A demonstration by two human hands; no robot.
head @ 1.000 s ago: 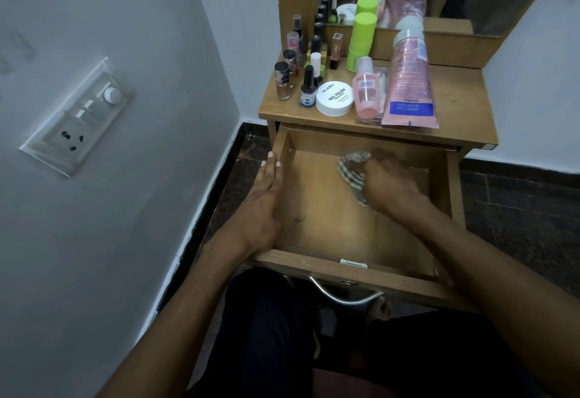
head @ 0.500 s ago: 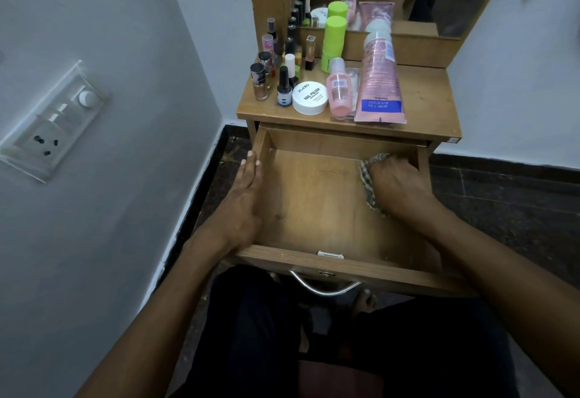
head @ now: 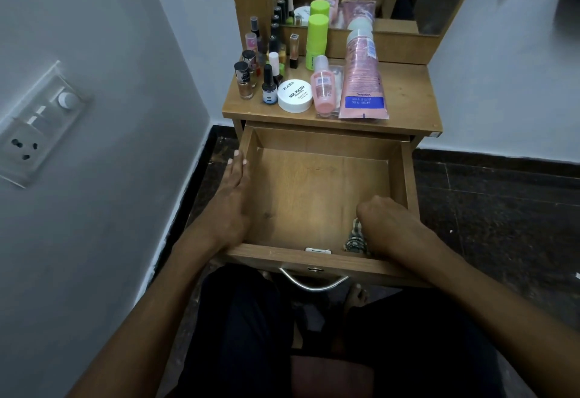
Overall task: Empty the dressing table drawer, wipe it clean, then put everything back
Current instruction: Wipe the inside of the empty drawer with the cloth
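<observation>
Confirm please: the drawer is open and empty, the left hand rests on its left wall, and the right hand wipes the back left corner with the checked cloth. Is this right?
Not quite. The head view shows the right hand holding the checked cloth at the front right corner of the drawer, not the back left. The rest holds: left hand on the left wall.

Two bare forearms are seen, without sleeves, watch, bracelet or ring. The left hand (head: 230,206) and the right hand (head: 387,225) are uncovered, with short, plain, unpainted nails shown on the left fingertips (head: 237,156). Dark trousers (head: 248,328), nearly black with a faint navy cast, are worn on both legs, and the cloth is plain, with no pattern or seam that can be made out. Below the drawer handle (head: 314,281), bare toes (head: 356,292) are glimpsed between the trouser legs, without sock or shoe. No markings are visible anywhere on the clothing.
</observation>
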